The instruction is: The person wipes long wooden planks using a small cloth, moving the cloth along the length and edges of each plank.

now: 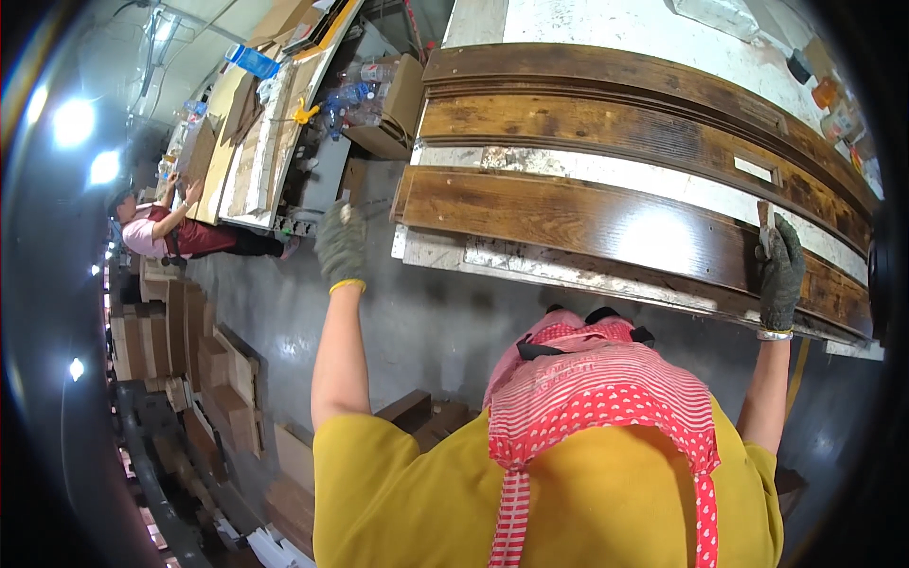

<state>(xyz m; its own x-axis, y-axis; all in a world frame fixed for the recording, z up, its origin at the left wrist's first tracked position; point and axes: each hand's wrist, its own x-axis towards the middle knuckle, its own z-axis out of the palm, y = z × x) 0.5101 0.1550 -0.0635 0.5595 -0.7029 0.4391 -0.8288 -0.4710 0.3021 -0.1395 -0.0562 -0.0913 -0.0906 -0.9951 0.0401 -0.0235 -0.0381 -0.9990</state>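
- Where the view looks down past a yellow shirt and red patterned apron (597, 398), a white, paint-stained desk (568, 166) fills the upper right, from about 12 to 3 o'clock.
- Three long dark-stained wooden boards lie side by side on the desk: the nearest board (587, 222) runs along its front edge, a middle board (606, 128) lies just beyond it, and a far board (615, 71) lies beside that one.
- A strip of bare white desk shows between the nearest and middle boards.
- Grey concrete floor (426, 322) spreads below the desk edge toward 9 o'clock, with stacks of brown wooden blocks (204, 369) piled at about 8 o'clock.
- At 11 o'clock a second cluttered desk (256, 142) carries boards, bottles and a yellow clamp; another person (166, 232) in pink sits beside it at 9 o'clock.
- Bright ceiling lamps glare at 10 o'clock.
- The left hand (341, 241), in a dark glove with a yellow cuff, is raised on a straight arm, just left of the nearest board's left end; its fingers look loosely curled, and I cannot tell whether it touches anything.
- The right hand (781, 270), also in a dark glove, rests at 3 o'clock on the right part of the nearest board, fingers bent around a small pale tool (763, 222) pressed against the wood.
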